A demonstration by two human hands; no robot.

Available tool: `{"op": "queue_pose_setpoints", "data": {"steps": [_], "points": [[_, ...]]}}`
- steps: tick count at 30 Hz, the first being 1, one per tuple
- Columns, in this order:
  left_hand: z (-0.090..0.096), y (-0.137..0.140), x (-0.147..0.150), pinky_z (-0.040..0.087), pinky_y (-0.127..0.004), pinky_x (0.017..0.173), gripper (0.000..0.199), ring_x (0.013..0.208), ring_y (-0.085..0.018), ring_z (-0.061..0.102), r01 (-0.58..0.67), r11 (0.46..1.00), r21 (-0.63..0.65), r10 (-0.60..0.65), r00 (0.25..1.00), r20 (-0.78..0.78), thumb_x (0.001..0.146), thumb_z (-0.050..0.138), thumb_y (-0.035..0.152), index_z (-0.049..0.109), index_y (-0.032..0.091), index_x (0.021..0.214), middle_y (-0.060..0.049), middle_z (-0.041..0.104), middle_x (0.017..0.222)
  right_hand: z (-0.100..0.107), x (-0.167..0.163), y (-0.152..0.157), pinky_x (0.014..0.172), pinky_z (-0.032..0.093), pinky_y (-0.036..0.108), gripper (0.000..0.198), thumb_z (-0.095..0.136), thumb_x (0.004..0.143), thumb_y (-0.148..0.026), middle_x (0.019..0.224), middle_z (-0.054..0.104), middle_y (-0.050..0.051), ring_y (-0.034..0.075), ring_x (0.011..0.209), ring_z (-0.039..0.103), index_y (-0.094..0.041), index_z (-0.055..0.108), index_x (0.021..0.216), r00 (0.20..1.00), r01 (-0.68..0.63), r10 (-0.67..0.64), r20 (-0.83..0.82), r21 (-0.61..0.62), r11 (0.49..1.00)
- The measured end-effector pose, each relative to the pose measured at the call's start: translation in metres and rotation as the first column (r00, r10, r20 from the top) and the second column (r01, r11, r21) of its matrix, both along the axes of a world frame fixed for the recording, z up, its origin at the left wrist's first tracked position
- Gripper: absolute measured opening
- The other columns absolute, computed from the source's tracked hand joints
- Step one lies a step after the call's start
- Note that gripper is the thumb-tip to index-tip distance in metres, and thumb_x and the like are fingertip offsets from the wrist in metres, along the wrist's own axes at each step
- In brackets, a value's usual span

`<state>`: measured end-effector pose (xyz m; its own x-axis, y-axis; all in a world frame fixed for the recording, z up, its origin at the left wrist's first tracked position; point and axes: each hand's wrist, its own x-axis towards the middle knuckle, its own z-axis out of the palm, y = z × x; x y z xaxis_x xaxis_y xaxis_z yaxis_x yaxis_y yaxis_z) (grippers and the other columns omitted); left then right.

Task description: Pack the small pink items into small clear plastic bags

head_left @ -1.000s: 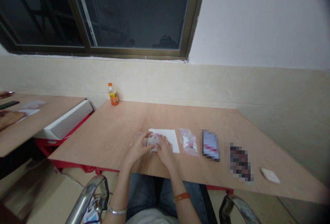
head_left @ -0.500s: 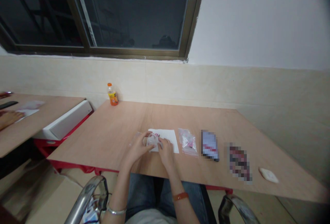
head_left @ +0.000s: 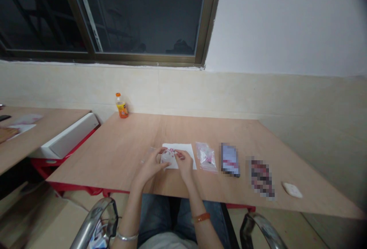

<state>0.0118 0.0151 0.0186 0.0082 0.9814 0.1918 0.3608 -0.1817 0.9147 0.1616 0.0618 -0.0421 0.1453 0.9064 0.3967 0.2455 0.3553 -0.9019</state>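
Observation:
My left hand (head_left: 151,166) curls its thumb and fingers round a small, translucent whitish plastic piece (head_left: 167,158), perhaps a bag. Small pink bits (head_left: 172,150) show along its upper edge. On the right side of it, my right hand (head_left: 185,161) is closed in a pinch near those bits; what lies between its fingertips is too small to make out. Both hands are over a white sheet of paper (head_left: 189,153). Just right of the paper lies a clear zip bag (head_left: 207,158) with pink pieces inside.
Farther right are a blurred-out phone-like item (head_left: 229,160), a blurred dark red item (head_left: 262,178) and a white rounded object (head_left: 292,189). An orange drink bottle (head_left: 122,106) stands at the table's back left. Another table (head_left: 57,121) with a person's hand is at far left.
My right fingertips have moved up to the top edge of the translucent plastic, by the pink bits. My left hand keeps its hold. The whole view has shifted slightly.

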Motion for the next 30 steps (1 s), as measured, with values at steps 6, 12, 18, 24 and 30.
{"op": "queue_pose_setpoints", "data": {"steps": [6, 12, 18, 24, 30], "points": [[0.009, -0.005, 0.006, 0.042, -0.038, 0.096, 0.045, 0.106, -0.022, 0.056, -0.002, 0.999, -0.032, 0.002, 1.000, -0.001, 0.063, 0.069, 0.020, 0.057, 0.018, 0.106, -0.006, 0.062, 0.111, 0.054, 0.004, -0.017, 0.064, 0.050, 0.030, 0.021, 0.055, 0.077, -0.031, 0.084, 0.070, 0.008, 0.018, 0.073, 0.062, -0.016, 0.068, 0.084, 0.990, 0.072, -0.064, -0.123, 0.064, 0.995], [0.019, -0.008, 0.010, 0.043, -0.036, 0.093, 0.041, 0.100, -0.020, 0.059, 0.039, 0.999, -0.008, -0.039, 0.999, -0.025, 0.064, 0.067, 0.016, 0.058, 0.018, 0.104, -0.004, 0.065, 0.105, 0.074, 0.005, -0.029, 0.073, 0.051, 0.032, 0.019, 0.057, 0.079, -0.030, 0.086, 0.071, 0.007, 0.019, 0.080, 0.063, -0.018, 0.069, 0.087, 0.996, -0.021, 0.032, -0.086, 0.121, 0.992], [0.017, -0.006, 0.009, 0.044, -0.036, 0.092, 0.041, 0.100, -0.020, 0.059, 0.059, 0.998, -0.020, -0.059, 0.998, -0.009, 0.066, 0.066, 0.018, 0.057, 0.018, 0.106, -0.005, 0.064, 0.107, 0.065, 0.002, -0.025, 0.079, 0.050, 0.032, 0.020, 0.055, 0.081, -0.028, 0.093, 0.070, 0.008, 0.018, 0.087, 0.063, -0.018, 0.069, 0.091, 0.987, -0.155, 0.159, -0.034, 0.113, 0.981], [0.007, -0.003, 0.003, 0.042, -0.034, 0.094, 0.040, 0.104, -0.019, 0.057, 0.050, 0.999, 0.010, -0.049, 0.999, -0.023, 0.070, 0.065, 0.026, 0.056, 0.019, 0.108, -0.004, 0.063, 0.110, 0.029, 0.000, -0.012, 0.083, 0.049, 0.036, 0.028, 0.047, 0.084, -0.027, 0.100, 0.069, 0.011, 0.021, 0.091, 0.063, -0.016, 0.066, 0.101, 0.993, -0.085, 0.084, 0.088, 0.010, 0.996], [0.004, -0.002, 0.000, 0.044, -0.034, 0.093, 0.040, 0.103, -0.021, 0.057, 0.039, 0.999, 0.023, -0.039, 0.999, -0.017, 0.070, 0.067, 0.031, 0.058, 0.019, 0.107, -0.006, 0.063, 0.109, -0.001, -0.002, -0.011, 0.087, 0.046, 0.036, 0.028, 0.049, 0.079, -0.016, 0.101, 0.068, 0.009, 0.022, 0.096, 0.061, -0.019, 0.067, 0.101, 0.915, -0.212, 0.223, 0.337, -0.070, 0.975]]}}
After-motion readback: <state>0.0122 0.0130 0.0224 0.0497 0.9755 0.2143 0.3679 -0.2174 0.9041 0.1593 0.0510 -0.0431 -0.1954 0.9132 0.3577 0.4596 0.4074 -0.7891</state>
